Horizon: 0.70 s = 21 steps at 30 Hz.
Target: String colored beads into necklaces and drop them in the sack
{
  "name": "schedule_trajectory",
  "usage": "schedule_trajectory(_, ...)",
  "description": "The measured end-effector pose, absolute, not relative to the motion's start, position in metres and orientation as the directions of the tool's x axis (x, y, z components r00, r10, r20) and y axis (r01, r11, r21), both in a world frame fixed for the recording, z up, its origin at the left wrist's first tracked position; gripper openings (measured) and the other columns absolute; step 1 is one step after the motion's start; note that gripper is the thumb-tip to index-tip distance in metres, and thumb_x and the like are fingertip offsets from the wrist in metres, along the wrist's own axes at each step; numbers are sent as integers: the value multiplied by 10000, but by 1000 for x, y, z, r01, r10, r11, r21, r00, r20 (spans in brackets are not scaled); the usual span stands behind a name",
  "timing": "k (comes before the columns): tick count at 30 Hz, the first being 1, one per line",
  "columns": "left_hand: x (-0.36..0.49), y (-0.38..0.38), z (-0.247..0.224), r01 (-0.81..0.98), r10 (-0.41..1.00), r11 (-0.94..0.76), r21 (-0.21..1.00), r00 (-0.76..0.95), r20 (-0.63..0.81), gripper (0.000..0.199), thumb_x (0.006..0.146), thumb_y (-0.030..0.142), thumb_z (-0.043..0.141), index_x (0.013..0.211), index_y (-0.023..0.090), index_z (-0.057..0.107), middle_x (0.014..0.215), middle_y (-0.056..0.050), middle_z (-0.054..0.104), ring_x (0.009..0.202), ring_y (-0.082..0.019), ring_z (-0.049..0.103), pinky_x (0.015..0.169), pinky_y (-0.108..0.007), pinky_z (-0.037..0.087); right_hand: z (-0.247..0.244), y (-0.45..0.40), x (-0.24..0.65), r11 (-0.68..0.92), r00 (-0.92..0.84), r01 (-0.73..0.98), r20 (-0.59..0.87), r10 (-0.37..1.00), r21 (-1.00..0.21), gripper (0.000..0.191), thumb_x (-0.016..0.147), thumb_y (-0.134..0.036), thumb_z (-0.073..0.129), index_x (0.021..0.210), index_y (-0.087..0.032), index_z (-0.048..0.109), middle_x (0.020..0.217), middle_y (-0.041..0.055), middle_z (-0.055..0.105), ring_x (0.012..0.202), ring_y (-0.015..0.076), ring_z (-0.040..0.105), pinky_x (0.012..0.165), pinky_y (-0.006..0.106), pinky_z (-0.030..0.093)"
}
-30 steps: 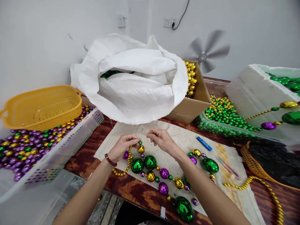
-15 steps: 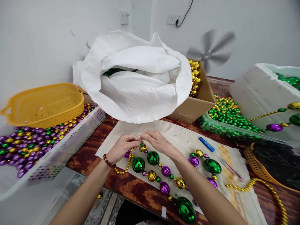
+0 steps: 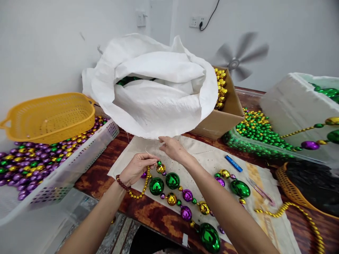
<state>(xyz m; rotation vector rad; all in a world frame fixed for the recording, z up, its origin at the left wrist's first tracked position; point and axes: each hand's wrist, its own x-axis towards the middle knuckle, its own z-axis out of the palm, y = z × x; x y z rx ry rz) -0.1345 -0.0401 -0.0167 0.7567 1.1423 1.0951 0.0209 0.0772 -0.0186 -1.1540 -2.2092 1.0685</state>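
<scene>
Keeps the bead string (image 3: 160, 168) pinched in the left hand (image 3: 137, 168), having just drawn the right hand (image 3: 173, 150), with grip unclear, toward the sack (image 3: 209, 93), now steadying one-handed.

Strung beads (image 3: 172, 180) shine green, purple and gold.

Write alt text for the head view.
The left hand holds a purple, green and gold bead garland over a cloth; the right hand hovers nearby, grip unclear. Behind are a white sack and cardboard box of gold beads.
</scene>
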Motion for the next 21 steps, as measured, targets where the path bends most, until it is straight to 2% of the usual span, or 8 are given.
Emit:
schedule_trajectory(3,-136,-40,-16,-266,956,291,919,45,-290,210,675,306,832,788,136,785,715,-42,687,650,-103,560,628,-223,437,-23,63,28,307,-678,412,-64,732,-858,166,888,-211,592,1014,-172,693,1030,79,712,958,208,633,858,338,469)
schedule_trajectory(6,-137,-38,-15,-148,975,221,964,41,-217,196,725,325,791,813,151,778,739,-47,706,669,-133,597,651,-251,465,-29,48,33,-38,-783,186,-171,598,-982,308,984,-370,471,817,-170,635,798,34,696,786,166,653,747,291,501)
schedule_trajectory(9,-137,-36,-15,97,1000,23,995,-17,-21,167,798,325,726,826,170,781,769,-55,722,728,-164,635,703,-273,491,-31,44,38,-417,-814,106,-319,485,-903,237,960,-383,520,875,-178,602,670,10,679,644,161,678,629,269,522)
schedule_trajectory(11,-136,-35,-16,227,990,-127,966,-33,138,172,843,319,683,854,179,783,785,-58,722,746,-171,646,703,-272,500,-31,48,41,-554,-845,149,-397,359,-819,164,917,-324,586,979,-172,596,676,28,708,625,176,703,594,267,537)
schedule_trajectory(14,-133,-34,-18,318,953,-287,904,2,302,183,893,291,625,896,186,775,766,-53,704,688,-153,634,634,-253,488,-33,56,40,-608,-898,254,-417,140,-752,229,858,-262,645,1045,-134,608,699,72,736,601,177,711,575,252,543)
schedule_trajectory(16,-132,-34,-19,364,936,-335,869,22,351,177,903,252,607,899,189,772,749,-44,690,656,-136,617,607,-239,467,-37,58,38,-601,-908,290,-412,73,-745,243,813,-268,700,989,-112,638,666,72,728,560,163,694,568,241,538)
schedule_trajectory(18,-132,-33,-21,388,934,-335,859,16,357,173,900,227,606,895,199,777,762,-40,691,675,-132,621,628,-237,464,-41,59,35,-585,-901,283,-419,109,-760,263,755,-300,764,902,-107,660,657,67,727,541,155,679,566,242,532)
schedule_trajectory(21,-133,-32,-23,377,956,-242,894,-64,285,141,863,243,652,839,211,788,775,-36,698,714,-138,619,661,-242,459,-43,60,35,-480,-848,203,-398,350,-854,261,730,-350,775,813,-124,676,672,47,722,569,144,654,569,240,500)
